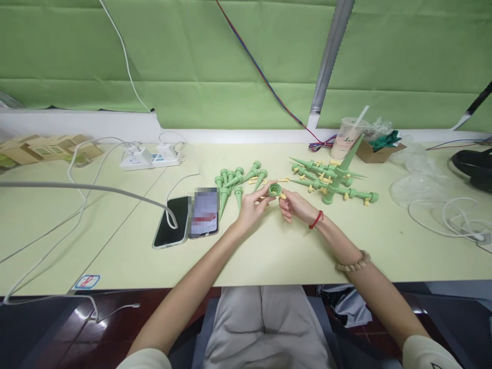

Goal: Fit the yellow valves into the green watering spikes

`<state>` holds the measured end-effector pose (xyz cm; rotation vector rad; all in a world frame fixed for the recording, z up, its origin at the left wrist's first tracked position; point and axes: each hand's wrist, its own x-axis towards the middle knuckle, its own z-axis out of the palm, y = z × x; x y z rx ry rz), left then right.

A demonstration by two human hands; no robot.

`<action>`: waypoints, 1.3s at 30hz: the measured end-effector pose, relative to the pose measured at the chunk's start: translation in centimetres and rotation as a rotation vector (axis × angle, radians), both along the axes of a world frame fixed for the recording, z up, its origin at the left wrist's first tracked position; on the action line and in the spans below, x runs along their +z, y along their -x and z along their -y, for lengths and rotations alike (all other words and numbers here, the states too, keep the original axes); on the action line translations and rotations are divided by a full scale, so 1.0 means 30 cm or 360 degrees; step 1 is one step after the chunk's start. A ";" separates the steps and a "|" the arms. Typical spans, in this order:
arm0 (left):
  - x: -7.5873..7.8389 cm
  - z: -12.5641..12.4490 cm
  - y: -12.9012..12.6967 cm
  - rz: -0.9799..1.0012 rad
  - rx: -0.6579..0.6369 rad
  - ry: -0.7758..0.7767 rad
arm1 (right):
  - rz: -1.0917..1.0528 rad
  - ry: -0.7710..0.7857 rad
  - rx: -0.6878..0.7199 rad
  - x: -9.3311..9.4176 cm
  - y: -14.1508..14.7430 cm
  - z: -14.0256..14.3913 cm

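Note:
Between my hands is a green plant watering spike (pixel 274 190), its round open top facing me. My left hand (pixel 251 206) grips it from the left, and the lower part is hidden by the fingers. On its right side a small yellow valve (pixel 283 196) sticks out, pinched by the fingers of my right hand (pixel 298 206). Just beyond my left hand lies a pile of green spikes (pixel 232 179) without visible valves. To the right, several spikes with yellow valves (pixel 330 177) lie in a heap, one pointing upward. A few loose yellow valves (pixel 283 180) lie behind my hands.
Two phones (pixel 171 228) lie left of the spikes, a white cable across one. A power strip (pixel 151 160) stands at the back left. A drink cup (pixel 343 137), a small cardboard box (pixel 378 151) and a plastic bag (pixel 415 187) are at the right.

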<state>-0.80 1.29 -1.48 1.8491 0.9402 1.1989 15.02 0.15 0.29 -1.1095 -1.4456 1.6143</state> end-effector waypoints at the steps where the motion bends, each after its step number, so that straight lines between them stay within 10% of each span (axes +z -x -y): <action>1: 0.000 -0.001 0.001 0.0008 0.0004 0.0000 | -0.0004 0.0013 -0.0011 0.001 0.000 0.000; 15: -0.005 -0.020 0.008 0.0106 0.0058 0.0000 | -0.0187 -0.0037 -0.0023 -0.018 -0.006 -0.028; 29: 0.032 -0.007 0.005 0.0241 0.0090 -0.0136 | -0.0313 0.0554 0.0145 0.016 0.003 0.041; 35: 0.152 0.062 -0.162 0.1111 -0.0035 0.0149 | -0.0594 0.0116 -0.0472 0.092 -0.012 0.098; 39: 0.233 0.089 -0.287 0.1107 -0.0042 0.0079 | -0.0579 -0.0583 -0.1120 0.235 -0.130 0.081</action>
